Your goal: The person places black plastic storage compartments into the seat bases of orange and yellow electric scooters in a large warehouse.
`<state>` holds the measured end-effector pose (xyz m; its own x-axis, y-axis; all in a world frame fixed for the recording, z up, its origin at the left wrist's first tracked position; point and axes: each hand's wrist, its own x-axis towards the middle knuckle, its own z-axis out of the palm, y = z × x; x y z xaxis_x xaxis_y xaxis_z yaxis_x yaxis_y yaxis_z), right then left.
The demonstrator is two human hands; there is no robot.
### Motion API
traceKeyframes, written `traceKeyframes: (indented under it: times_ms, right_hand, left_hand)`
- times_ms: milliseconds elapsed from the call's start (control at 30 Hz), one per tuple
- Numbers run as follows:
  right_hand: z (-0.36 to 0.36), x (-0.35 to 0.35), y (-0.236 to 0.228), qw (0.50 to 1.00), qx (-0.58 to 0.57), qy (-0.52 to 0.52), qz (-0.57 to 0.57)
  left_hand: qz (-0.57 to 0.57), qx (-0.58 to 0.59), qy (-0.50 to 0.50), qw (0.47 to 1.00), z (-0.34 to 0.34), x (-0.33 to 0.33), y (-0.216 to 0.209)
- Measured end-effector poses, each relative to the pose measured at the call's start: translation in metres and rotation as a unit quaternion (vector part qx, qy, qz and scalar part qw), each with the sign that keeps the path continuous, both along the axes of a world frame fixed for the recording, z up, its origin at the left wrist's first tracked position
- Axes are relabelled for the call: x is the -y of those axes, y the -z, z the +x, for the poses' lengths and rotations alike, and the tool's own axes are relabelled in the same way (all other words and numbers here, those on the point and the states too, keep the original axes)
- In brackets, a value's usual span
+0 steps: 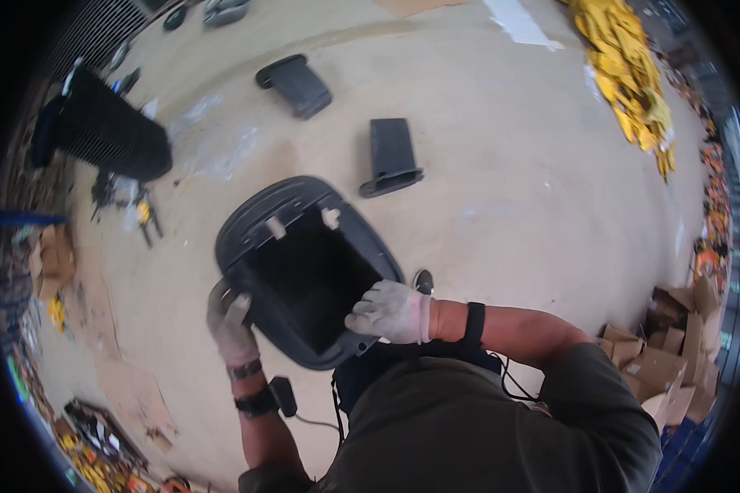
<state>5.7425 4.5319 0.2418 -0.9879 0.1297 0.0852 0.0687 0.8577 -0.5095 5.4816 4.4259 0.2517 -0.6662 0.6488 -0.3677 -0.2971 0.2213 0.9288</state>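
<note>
I hold a large dark grey plastic shell (pixel 255 215), oval and hollow, with a square black opening in its middle and two small white fittings near its far rim. My left hand (pixel 228 322), in a pale work glove, grips the shell's left edge. My right hand (pixel 390 312), also gloved, grasps the near right rim. The shell hangs over a beige concrete floor, tilted with its opening toward me. A black band sits on each of my wrists.
Two flat dark plastic parts (pixel 392 156) (pixel 296 84) lie on the floor beyond the shell. A black ribbed stack (pixel 107 131) stands at left. Yellow items (pixel 629 74) pile at upper right, cardboard boxes (pixel 666 361) at lower right.
</note>
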Motion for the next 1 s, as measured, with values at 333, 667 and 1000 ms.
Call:
traceKeyframes:
  times_ms: [333, 667, 1000]
  right_hand:
    - [-0.010, -0.038, -0.040, 0.978, -0.139, -0.132, 0.082]
    - [0.016, -0.110, -0.035, 0.939, -0.176, 0.285, -0.079]
    - [0.146, -0.080, 0.095, 0.804, 0.055, 0.352, -0.476]
  left_hand:
    - [0.008, 0.093, 0.178, 0.980, -0.086, 0.011, -0.016]
    - [0.051, 0.009, 0.008, 0.999, 0.020, 0.085, -0.035]
    - [0.129, 0.097, -0.252, 0.954, 0.130, 0.117, 0.004]
